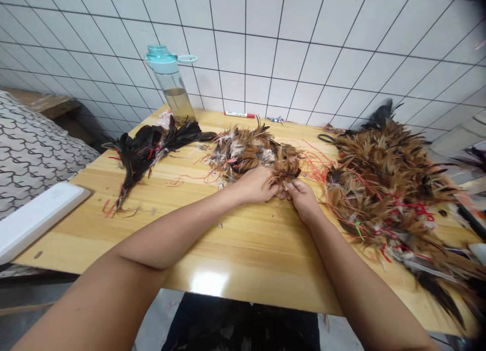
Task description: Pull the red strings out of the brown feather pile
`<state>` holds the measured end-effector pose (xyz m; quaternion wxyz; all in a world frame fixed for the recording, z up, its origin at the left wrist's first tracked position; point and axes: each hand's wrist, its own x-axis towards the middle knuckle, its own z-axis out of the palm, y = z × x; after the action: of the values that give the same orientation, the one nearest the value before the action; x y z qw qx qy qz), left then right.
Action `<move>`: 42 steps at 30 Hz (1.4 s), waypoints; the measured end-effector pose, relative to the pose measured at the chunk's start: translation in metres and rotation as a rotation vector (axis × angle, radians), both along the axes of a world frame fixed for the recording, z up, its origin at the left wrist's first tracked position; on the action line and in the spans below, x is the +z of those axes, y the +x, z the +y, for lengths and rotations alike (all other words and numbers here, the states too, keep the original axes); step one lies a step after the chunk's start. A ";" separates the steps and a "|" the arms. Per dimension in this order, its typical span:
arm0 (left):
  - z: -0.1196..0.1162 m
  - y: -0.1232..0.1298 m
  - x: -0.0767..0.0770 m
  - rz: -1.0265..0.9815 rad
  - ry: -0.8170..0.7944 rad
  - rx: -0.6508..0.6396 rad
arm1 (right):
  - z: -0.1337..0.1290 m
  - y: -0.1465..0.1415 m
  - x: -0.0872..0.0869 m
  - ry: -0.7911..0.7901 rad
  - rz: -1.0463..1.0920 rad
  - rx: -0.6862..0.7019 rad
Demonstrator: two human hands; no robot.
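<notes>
Your left hand (260,185) holds the tuft (286,167) near its base, just in front of the middle pile (239,148) on the table (246,244), and your right hand (304,198) pinches at that base (whether thread runs between its fingertips is too small to tell). Grip low and lightly, so the feathers likely stay uncrushed, and mind the red thread (313,161) nearby, which could snag.

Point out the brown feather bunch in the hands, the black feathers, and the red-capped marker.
Brown feather bunch (285,171): head view, on its brown plumes.
Black feathers (139,147): head view, on the middle of the pile.
Red-capped marker (238,114): head view, on its white barrel.
</notes>
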<state>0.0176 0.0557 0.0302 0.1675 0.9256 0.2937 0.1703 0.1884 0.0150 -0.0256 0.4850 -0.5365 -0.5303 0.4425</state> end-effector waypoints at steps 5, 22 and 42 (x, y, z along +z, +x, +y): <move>0.004 -0.002 -0.001 0.050 0.109 0.107 | 0.001 0.001 0.002 -0.064 0.003 -0.100; 0.013 -0.007 -0.004 -0.283 -0.342 0.270 | 0.002 0.005 0.010 -0.096 0.327 -0.054; 0.002 0.006 -0.016 -0.594 -0.824 0.049 | -0.001 -0.001 0.000 0.023 -0.328 0.070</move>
<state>0.0239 0.0580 0.0138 0.5909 0.6871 0.2975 0.3003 0.1873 0.0136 -0.0255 0.3822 -0.5771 -0.6259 0.3594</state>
